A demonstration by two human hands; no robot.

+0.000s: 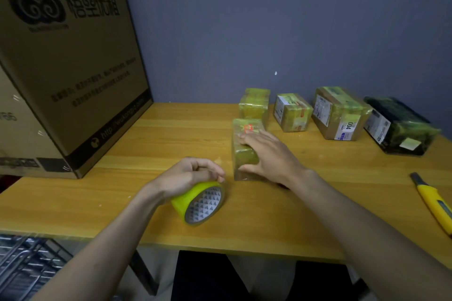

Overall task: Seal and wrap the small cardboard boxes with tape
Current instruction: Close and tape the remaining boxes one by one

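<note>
Right now the left hand (188, 176) curls over the yellow tape roll (199, 203), which lies on the desk (269, 215) just left of and nearer than the small wrapped box (245, 151). The right hand (266, 154) presses flat on that box, whose long axis runs away from the person.

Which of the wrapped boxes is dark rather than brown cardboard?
The black taped box at the far right end of the back row; the other four on the table show brown cardboard under yellowish tape.
</note>
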